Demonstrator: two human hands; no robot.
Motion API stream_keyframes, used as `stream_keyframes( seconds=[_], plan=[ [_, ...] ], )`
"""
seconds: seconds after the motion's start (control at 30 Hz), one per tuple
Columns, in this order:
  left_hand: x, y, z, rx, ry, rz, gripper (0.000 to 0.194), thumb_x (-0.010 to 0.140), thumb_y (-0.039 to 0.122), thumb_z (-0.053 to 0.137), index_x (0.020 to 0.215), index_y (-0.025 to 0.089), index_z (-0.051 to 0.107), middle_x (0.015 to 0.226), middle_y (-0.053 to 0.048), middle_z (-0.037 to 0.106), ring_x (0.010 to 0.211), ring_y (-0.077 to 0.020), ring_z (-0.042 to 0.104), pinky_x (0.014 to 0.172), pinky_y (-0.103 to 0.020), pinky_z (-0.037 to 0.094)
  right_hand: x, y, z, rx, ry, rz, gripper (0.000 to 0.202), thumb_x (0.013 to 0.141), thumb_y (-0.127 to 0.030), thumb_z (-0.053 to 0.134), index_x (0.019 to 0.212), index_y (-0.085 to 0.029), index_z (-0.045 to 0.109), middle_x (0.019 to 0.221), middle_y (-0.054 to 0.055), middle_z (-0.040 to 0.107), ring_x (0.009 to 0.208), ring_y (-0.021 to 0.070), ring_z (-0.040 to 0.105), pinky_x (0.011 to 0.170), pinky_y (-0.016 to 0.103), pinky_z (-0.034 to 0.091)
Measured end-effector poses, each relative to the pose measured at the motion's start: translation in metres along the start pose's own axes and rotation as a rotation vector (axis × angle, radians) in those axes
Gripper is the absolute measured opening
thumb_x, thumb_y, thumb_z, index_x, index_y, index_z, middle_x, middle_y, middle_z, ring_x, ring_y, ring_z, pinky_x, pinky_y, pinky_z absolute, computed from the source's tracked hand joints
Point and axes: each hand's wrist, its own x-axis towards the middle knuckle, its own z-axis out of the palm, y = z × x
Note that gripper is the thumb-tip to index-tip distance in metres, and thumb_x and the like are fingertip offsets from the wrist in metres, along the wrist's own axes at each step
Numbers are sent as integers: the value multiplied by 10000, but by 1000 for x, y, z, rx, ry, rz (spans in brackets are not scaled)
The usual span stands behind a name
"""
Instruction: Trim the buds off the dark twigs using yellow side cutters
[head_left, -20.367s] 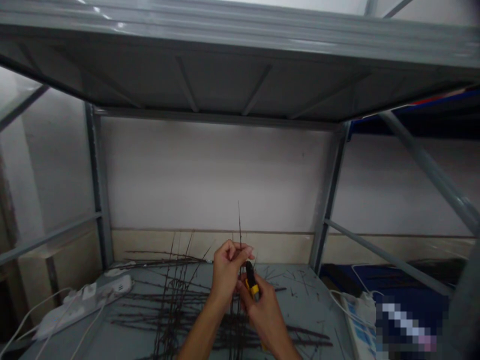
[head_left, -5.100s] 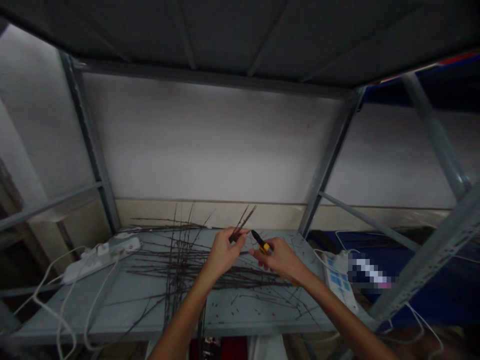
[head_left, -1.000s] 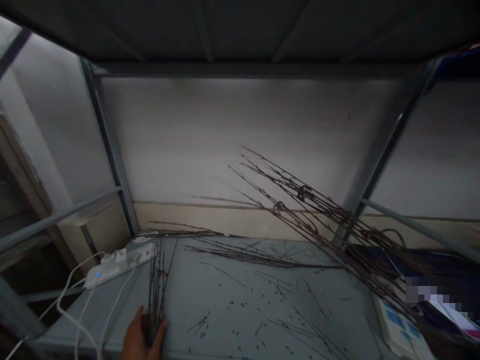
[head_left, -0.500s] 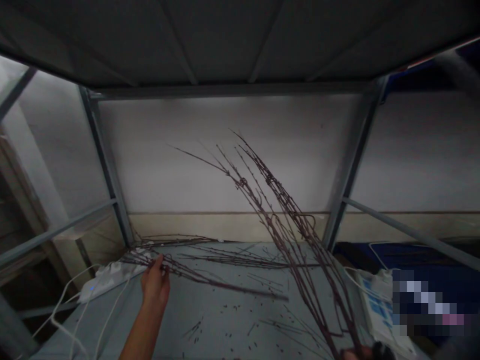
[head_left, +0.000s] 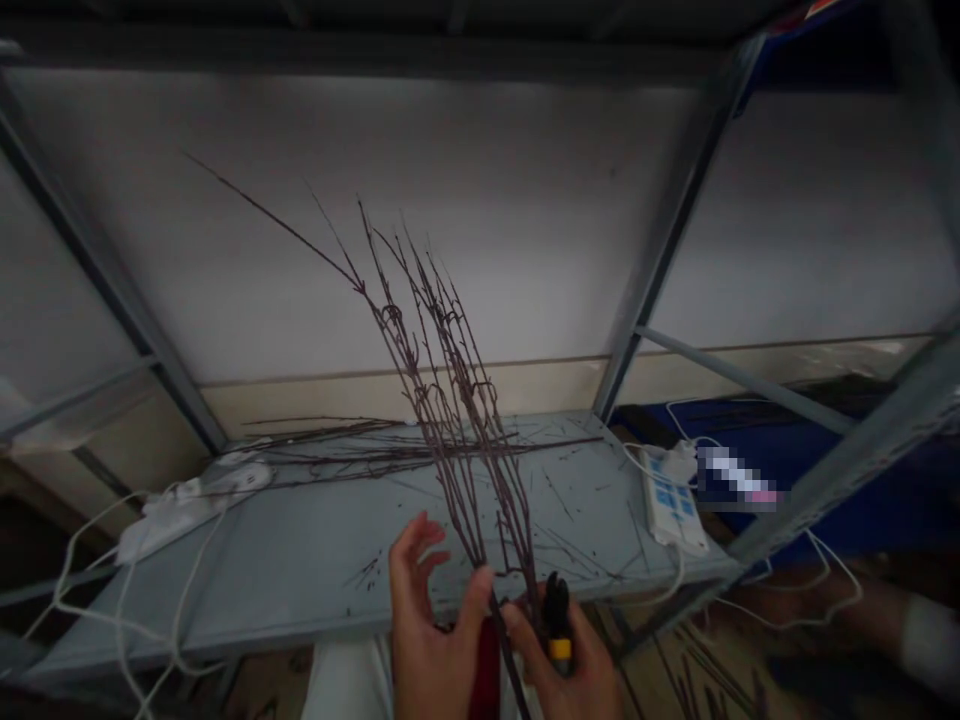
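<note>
Two long, thin, bare branches with many side twigs rise side by side in front of me. My right hand is closed at the lower end of the right branch. In the same hand sits a small black-and-yellow cutter, its jaws pointing up. The left branch runs down between my two hands, its thick end below them. My left hand is beside it with fingers curved and apart, the thumb tip at the stem. Whether that thumb presses on it I cannot tell.
More branches lie across the back of the grey metal shelf, with twig scraps about. White power strips stand left and right, trailing cables. Shelf posts flank the space. Another person's sleeve shows at far right.
My left hand has left the branches lying on the shelf and come right to the upright ones. My right hand and its branches are nearer the middle. The view has tilted down.
</note>
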Motion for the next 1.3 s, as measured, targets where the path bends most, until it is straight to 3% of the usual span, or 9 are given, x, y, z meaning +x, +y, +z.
stream_keyframes(
  seconds=[0.07, 0.13, 0.27, 0.4, 0.67, 0.87, 1.0, 1.2, 1.3],
  plan=[
    [-13, 15, -3, 293, -18, 281, 512, 835, 262, 759, 1312, 294, 576, 1273, -103, 620, 1205, -291, 556, 1011, -465, 464, -7, 3, 4, 20, -41, 26, 569, 748, -711, 677, 897, -164, 729, 833, 95, 765, 775, 246, 718, 694, 277, 593],
    [-10, 25, -13, 464, -247, 431, 405, 860, 212, 727, 1246, 289, 630, 1223, -93, 654, 1207, -294, 531, 1024, -478, 441, -12, 6, 4, 31, -94, 32, 569, 746, -685, 696, 947, -154, 726, 878, 106, 770, 815, 259, 720, 721, 296, 599],
    [16, 34, -37, 479, -627, 422, 371, 915, 277, 678, 1278, 266, 606, 1194, -99, 693, 1271, -294, 480, 1050, -493, 417, -15, 6, 1, 95, -206, 65, 477, 755, -562, 756, 1002, -156, 718, 936, 104, 769, 866, 265, 714, 788, 326, 594],
    [28, 39, -46, 489, -823, 427, 735, 705, 521, 839, 1343, 269, 576, 1204, -110, 684, 1259, -337, 470, 1058, -535, 377, -17, 2, -6, 129, -262, 100, 425, 817, -530, 717, 1039, -168, 711, 979, 105, 761, 927, 272, 701, 861, 351, 570],
    [22, 51, -40, 631, -875, 429, 342, 759, 161, 789, 1063, 218, 643, 1028, -57, 673, 1125, -289, 528, 1050, -493, 330, -31, 12, -20, 174, -417, 168, 428, 859, -498, 691, 1165, -199, 680, 1204, 117, 715, 1144, 293, 652, 1030, 401, 496],
    [30, 40, -43, 618, -921, 453, 187, 836, 346, 771, 957, 234, 682, 875, -29, 675, 1009, -264, 556, 963, -455, 372, -41, 21, -28, 72, -444, 159, 561, 816, -537, 723, 1262, -205, 648, 1277, 123, 686, 1197, 282, 630, 1075, 415, 464],
    [28, 30, -42, 595, -894, 458, 204, 866, 379, 729, 990, 230, 663, 875, -32, 674, 1000, -258, 547, 945, -446, 399, -49, 28, -33, 16, -439, 160, 519, 861, -593, 641, 1193, -197, 695, 1219, 131, 711, 1190, 288, 634, 995, 354, 523],
    [1, 24, -48, 510, -790, 515, 696, 756, 557, 775, 1278, 204, 479, 1269, -169, 550, 1247, -343, 450, 1019, -521, 423, -56, 24, -42, 2, -304, 174, 489, 849, -598, 648, 1084, -173, 707, 1078, 115, 746, 1019, 273, 689, 940, 328, 535],
    [-15, 31, -52, 582, -685, 593, 580, 822, 489, 744, 1283, 231, 504, 1359, -180, 478, 1290, -375, 407, 1067, -595, 352, -56, 15, -43, 44, -296, 165, 426, 874, -564, 636, 1047, -180, 702, 1053, 103, 748, 989, 263, 690, 887, 305, 547]
  ],
)
